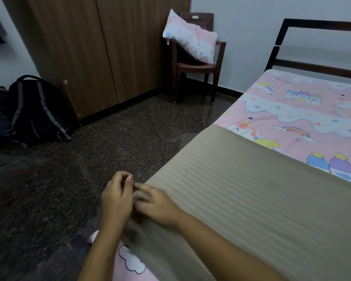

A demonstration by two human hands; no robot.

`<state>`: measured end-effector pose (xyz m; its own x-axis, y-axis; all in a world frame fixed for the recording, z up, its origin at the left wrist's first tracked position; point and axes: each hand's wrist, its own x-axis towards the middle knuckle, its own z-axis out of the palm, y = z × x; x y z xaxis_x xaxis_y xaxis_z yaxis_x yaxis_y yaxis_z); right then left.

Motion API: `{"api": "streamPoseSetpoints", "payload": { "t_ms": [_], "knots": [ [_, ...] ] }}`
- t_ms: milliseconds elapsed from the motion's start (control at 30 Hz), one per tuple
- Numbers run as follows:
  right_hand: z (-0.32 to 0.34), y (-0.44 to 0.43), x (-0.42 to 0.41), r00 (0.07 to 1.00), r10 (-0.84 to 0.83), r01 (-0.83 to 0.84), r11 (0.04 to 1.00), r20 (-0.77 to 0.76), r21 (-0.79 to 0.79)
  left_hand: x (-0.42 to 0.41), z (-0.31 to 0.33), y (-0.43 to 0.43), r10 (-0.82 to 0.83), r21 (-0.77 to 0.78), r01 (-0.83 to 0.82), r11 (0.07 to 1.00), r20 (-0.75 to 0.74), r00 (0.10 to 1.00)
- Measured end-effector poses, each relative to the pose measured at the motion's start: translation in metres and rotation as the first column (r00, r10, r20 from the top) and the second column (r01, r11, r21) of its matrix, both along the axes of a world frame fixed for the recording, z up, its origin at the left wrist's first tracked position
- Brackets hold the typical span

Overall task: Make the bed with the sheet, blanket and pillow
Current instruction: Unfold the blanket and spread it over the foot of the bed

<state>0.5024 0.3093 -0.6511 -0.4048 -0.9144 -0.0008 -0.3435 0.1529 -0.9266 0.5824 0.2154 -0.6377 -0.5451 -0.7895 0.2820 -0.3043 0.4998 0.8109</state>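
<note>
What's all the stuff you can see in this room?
pillow: one, pink and white, on the chair
chair: one, dark brown, in the corner
wardrobe: one, brown, along the wall
backpack: one, black, on the floor
sheet: one, pink cartoon print, on the bed
blanket: one, beige striped, over the sheet's near part
bed frame: one, black, behind the bed
left hand: one, at the blanket's corner
right hand: one, on the blanket's edge, blurred

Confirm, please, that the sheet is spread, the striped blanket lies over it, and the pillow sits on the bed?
Not quite: the head view shows the pillow on the chair, not the bed; the sheet and striped blanket are as stated.
</note>
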Motion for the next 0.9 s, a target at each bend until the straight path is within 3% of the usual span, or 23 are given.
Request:
{"api": "streamPoseSetpoints", "payload": {
  "t_ms": [67, 133, 233, 267, 367, 433, 567, 633, 700, 767, 833, 900],
  "knots": [
    [-0.001, 0.024, -0.019, 0.973, -0.201, 0.194, 0.979, -0.117, -0.068, 0.004, 0.004, -0.004, -0.001, 0.002, 0.001, 1.0, -0.036, 0.999],
    [-0.017, 0.059, -0.041, 0.833, -0.381, 0.412, 0.911, -0.4, -0.009, 0.009, 0.001, -0.008, -0.006, 0.04, 0.007, 0.999, -0.027, 1.0],
    [-0.04, 0.093, -0.035, 0.687, -0.234, 0.58, 0.747, -0.688, 0.325, 0.014, -0.014, -0.009, 0.006, 0.107, -0.007, 0.994, 0.015, 1.0],
    [-0.046, 0.092, -0.023, 0.656, -0.166, 0.582, 0.732, -0.736, 0.353, 0.014, -0.018, -0.007, 0.013, 0.124, -0.016, 0.992, 0.024, 1.0],
    [-0.038, 0.07, 0.014, 0.629, -0.061, 0.437, 0.852, -0.775, 0.289, 0.008, -0.023, 0.003, 0.007, 0.161, -0.014, 0.987, 0.044, 0.999],
    [-0.028, 0.05, 0.032, 0.748, 0.111, 0.153, 0.93, -0.655, 0.333, 0.001, -0.02, 0.008, -0.034, 0.172, 0.026, 0.985, 0.046, 0.998],
    [-0.011, 0.017, 0.042, 0.841, 0.312, -0.273, 0.95, -0.442, 0.151, -0.008, -0.007, 0.008, -0.131, 0.193, 0.117, 0.974, 0.062, 0.989],
    [-0.013, 0.014, 0.024, 0.891, 0.276, -0.291, 0.956, -0.36, 0.013, -0.006, -0.003, 0.003, -0.134, 0.215, 0.126, 0.969, 0.025, 0.991],
    [-0.019, 0.024, -0.012, 0.903, 0.097, -0.114, 0.993, -0.419, -0.015, 0.0, -0.003, -0.005, -0.108, 0.23, 0.105, 0.967, -0.002, 0.994],
    [-0.029, 0.044, -0.061, 0.8, -0.154, 0.246, 0.966, -0.579, 0.083, 0.008, -0.007, -0.011, -0.084, 0.254, 0.081, 0.964, -0.001, 0.996],
    [-0.037, 0.064, -0.099, 0.694, -0.24, 0.566, 0.764, -0.679, 0.31, 0.015, -0.014, -0.014, -0.059, 0.267, 0.052, 0.962, 0.019, 0.998],
    [-0.041, 0.066, -0.108, 0.666, -0.271, 0.668, 0.631, -0.695, 0.394, 0.018, -0.019, -0.014, -0.035, 0.271, 0.025, 0.962, 0.033, 0.999]
  ]
}}
